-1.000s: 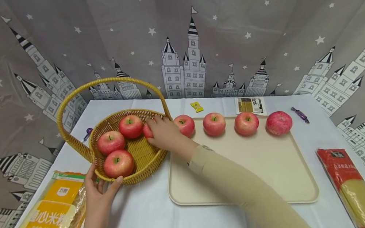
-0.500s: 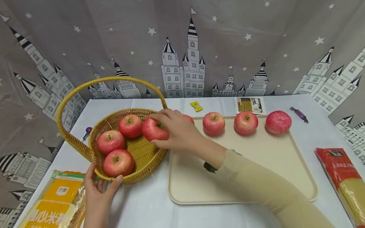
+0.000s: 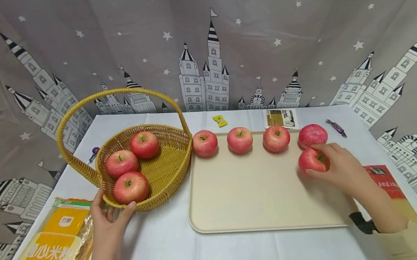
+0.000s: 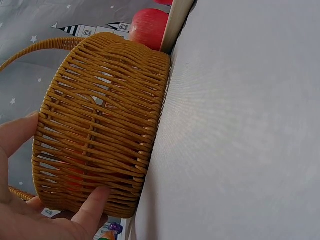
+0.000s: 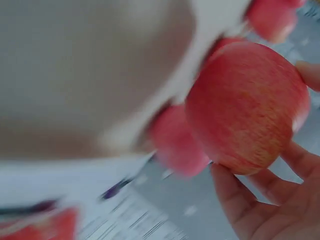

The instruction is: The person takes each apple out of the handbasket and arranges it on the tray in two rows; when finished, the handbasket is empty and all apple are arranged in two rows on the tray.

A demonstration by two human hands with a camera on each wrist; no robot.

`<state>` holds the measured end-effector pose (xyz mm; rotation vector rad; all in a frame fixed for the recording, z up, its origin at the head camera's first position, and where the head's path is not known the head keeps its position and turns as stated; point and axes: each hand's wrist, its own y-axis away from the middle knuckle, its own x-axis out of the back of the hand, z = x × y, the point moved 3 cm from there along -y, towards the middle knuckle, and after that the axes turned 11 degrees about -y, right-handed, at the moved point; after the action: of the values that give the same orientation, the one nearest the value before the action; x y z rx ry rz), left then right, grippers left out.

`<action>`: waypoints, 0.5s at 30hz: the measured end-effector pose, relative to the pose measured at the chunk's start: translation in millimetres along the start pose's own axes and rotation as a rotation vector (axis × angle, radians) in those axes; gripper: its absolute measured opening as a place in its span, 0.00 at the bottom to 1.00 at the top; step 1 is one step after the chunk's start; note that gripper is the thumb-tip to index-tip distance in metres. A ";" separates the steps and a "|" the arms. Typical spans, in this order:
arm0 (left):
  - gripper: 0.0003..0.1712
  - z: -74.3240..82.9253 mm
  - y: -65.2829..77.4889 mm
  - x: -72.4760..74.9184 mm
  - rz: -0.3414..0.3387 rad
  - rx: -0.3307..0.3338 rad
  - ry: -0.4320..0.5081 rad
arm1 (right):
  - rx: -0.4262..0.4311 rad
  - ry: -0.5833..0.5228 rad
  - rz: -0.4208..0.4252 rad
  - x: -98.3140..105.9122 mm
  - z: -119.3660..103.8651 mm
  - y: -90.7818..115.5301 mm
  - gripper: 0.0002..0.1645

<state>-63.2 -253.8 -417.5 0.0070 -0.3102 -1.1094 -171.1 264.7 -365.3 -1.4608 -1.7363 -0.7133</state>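
My right hand (image 3: 342, 169) holds a red apple (image 3: 311, 160) over the right part of the beige tray (image 3: 260, 200). In the right wrist view, the fingers and thumb of that hand are around the apple (image 5: 247, 107). A row of several apples, among them one apple (image 3: 239, 140), lies along the tray's far edge. On the left stands a yellow wicker basket (image 3: 167, 171) with a tall handle and three apples inside. My left hand (image 3: 108, 223) grips its near left rim, thumb on the edge. The left wrist view has fingers (image 4: 92, 212) against the woven wall.
A yellow noodle bag (image 3: 50, 250) lies left of the basket, and a red-and-yellow packet (image 3: 386, 180) is partly hidden behind the right arm. Behind the tray are a yellow candy (image 3: 220, 121) and a flat packet (image 3: 280, 118). A purple candy (image 3: 335, 128) lies at the far right.
My right hand has lifted an apple out of the basket and carried it right, across to the tray's right side. The left hand stays on the basket rim.
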 end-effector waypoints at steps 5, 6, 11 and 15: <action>0.54 -1.9 -0.9 1.4 -0.001 0.014 0.005 | -0.172 0.049 -0.095 1.4 30.3 16.0 0.55; 0.54 -2.4 -1.3 1.5 -0.003 0.017 0.006 | -0.176 0.054 -0.090 1.4 31.2 16.7 0.57; 0.54 -2.8 -1.4 0.9 -0.005 0.010 0.010 | -0.100 0.069 -0.009 2.3 10.3 5.7 0.57; 0.54 -1.3 -1.4 0.6 -0.008 -0.005 0.011 | 0.045 0.007 -0.008 -12.8 -31.2 -18.9 0.46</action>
<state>-63.9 -255.2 -418.9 0.0104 -0.2976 -1.1177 -182.8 228.7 -357.2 -1.4207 -1.7429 -0.6782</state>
